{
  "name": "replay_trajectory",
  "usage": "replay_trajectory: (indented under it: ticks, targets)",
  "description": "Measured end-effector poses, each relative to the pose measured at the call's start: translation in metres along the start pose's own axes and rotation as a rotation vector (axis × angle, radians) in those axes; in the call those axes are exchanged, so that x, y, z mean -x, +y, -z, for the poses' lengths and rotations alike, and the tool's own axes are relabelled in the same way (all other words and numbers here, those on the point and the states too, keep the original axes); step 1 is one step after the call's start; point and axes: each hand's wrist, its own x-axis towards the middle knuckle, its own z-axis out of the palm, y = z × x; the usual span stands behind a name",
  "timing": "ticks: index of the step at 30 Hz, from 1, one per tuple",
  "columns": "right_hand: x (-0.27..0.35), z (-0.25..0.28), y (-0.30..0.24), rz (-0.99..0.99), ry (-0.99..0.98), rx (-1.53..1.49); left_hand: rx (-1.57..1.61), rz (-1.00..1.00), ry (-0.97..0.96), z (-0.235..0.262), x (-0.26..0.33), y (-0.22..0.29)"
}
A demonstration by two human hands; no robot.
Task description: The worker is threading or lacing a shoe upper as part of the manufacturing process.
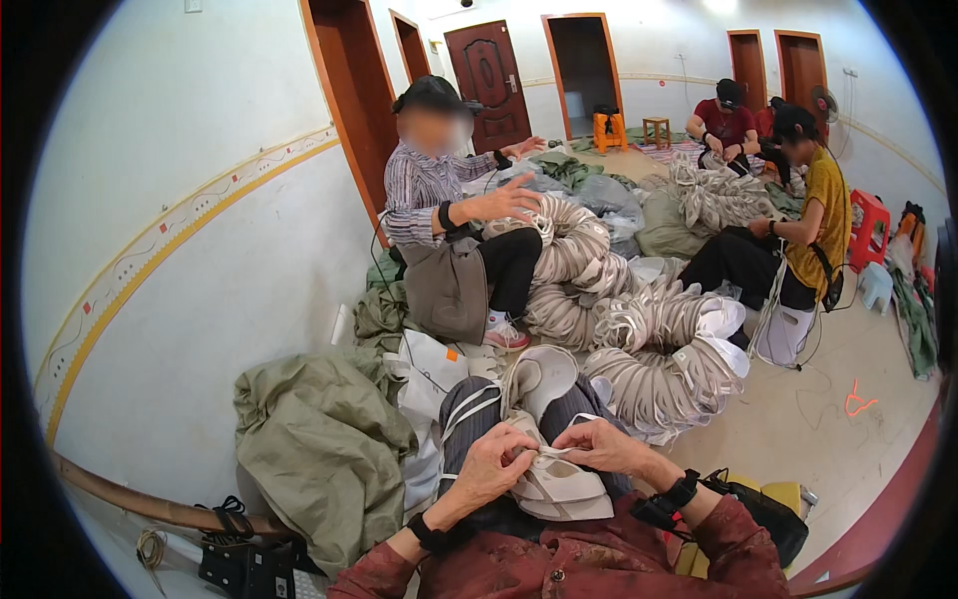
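Observation:
A pale grey and white shoe upper (567,489) with no sole rests across my lap. My left hand (491,463) is closed in a pinch over its lacing area, on a white shoelace (547,451). From the other side my right hand (605,445) pinches the lace too, thumb and forefinger pressed together. The lace runs between the two hands, crossed or looped above the upper. More pale uppers (540,381) stand between my knees, just beyond my hands. White strands (469,411) lie over my left knee.
Bundled shoe uppers (664,384) are piled ahead on the floor. Green cloth sacking (319,449) lies at the left. One person (439,200) sits close at front left, another (798,220) at the right, others farther back. A black bag (763,514) lies by my right elbow.

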Motion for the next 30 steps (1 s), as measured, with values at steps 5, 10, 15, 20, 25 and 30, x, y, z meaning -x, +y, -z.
replay_trajectory:
  ticks: [5,10,15,20,25,30]
  targets:
    - [0.002,0.002,0.004,-0.103,0.017,-0.086,-0.014,-0.002,-0.023,0.001,-0.002,-0.001]
    - [0.008,0.009,-0.02,-0.194,0.005,-0.263,-0.031,-0.007,-0.05,0.005,-0.004,0.002]
    - [0.006,0.012,-0.015,-0.2,0.028,-0.309,-0.016,-0.027,-0.078,0.003,-0.01,0.005]
    - [0.009,0.016,-0.042,-0.165,-0.061,-0.678,-0.009,-0.044,-0.123,0.004,-0.018,0.021]
    - [0.008,0.027,-0.075,-0.049,-0.029,-0.756,0.304,0.121,-0.326,0.002,-0.02,0.042]
    - [0.009,0.042,-0.094,0.09,0.012,-0.866,0.334,0.17,-0.495,0.01,-0.028,0.057]
